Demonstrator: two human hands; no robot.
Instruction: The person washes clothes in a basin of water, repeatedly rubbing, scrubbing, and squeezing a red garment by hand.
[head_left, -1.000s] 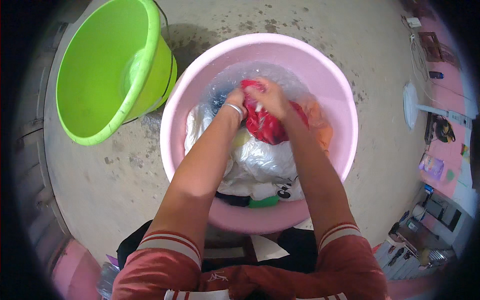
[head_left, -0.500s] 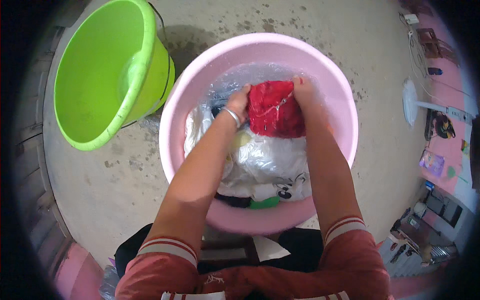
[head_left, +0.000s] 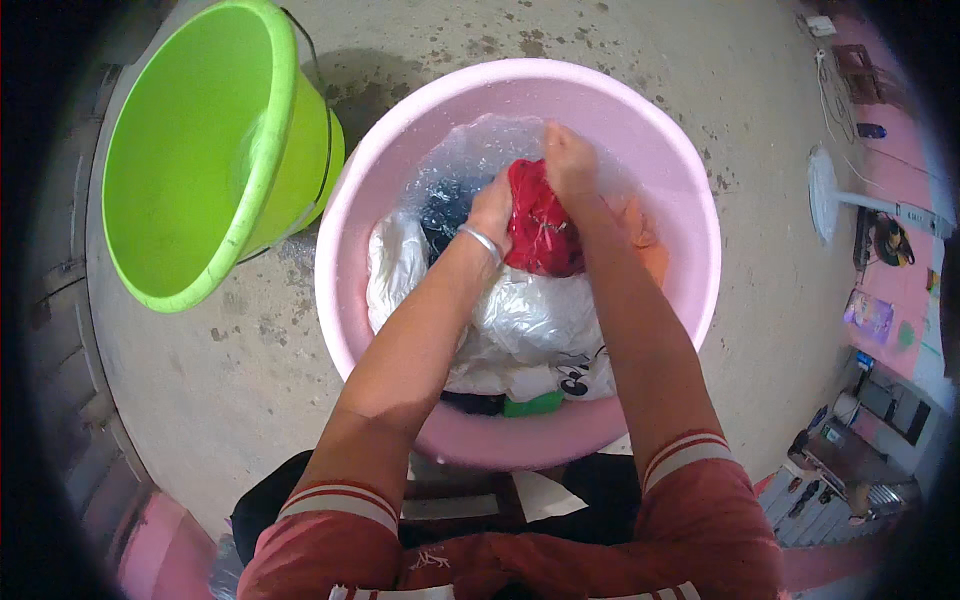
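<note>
A wet, bunched red cloth point(head_left: 543, 228) is between my hands, over the soapy water of a large pink basin point(head_left: 338, 285). My left hand point(head_left: 491, 214), with a silvery bracelet at the wrist, grips the cloth's left edge. Closed into a fist, my right hand point(head_left: 570, 162) is at the cloth's upper right and covers part of it. Beneath lie white garments point(head_left: 535, 310) with a dark print. A dark blue cloth point(head_left: 447, 208) soaks left of my left hand, and an orange one point(head_left: 643, 240) lies beside my right forearm.
A lime green bucket point(head_left: 190, 150) with a wire handle stands on the concrete floor point(head_left: 240, 380), left of the basin. In the basin's near part are a green piece point(head_left: 534, 404) and a black cloth point(head_left: 472, 403). A standing fan point(head_left: 824, 195) is at the far right.
My right hand has moved up and a little left, closer to my left hand. The red cloth is now more bunched and narrower, and more of the orange cloth shows.
</note>
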